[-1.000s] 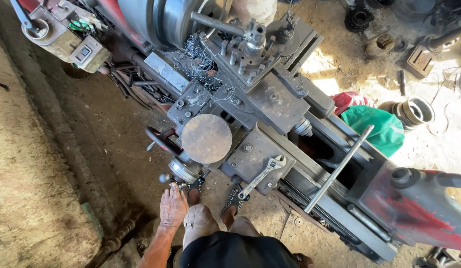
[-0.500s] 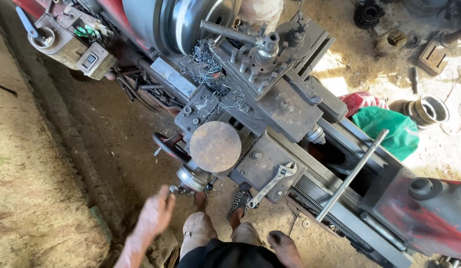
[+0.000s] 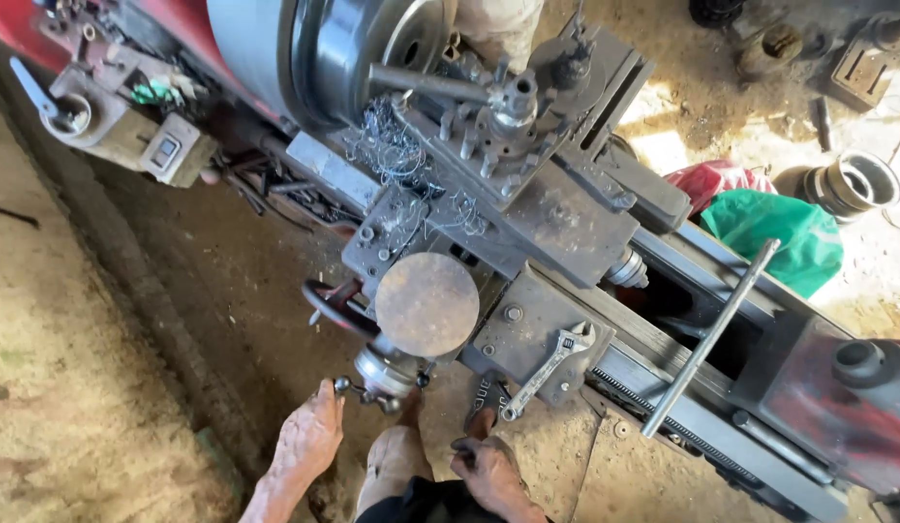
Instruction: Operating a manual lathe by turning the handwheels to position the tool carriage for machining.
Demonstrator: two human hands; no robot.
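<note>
My left hand [image 3: 309, 438], fingers loosely open and empty, sits just below-left of the crank handle [image 3: 384, 376]; my right hand [image 3: 488, 475] is farther away.

- Left hand [image 3: 309, 441]: forearm is cut off by the bottom edge.
- Right hand [image 3: 488, 475]: fingers are curled under, grip cannot be told.
- Lathe [image 3: 566, 223]: both ends are cropped by the edges.
- Crank handle [image 3: 382, 373]: partly hidden under the rusty round disc [image 3: 427, 303].
</note>
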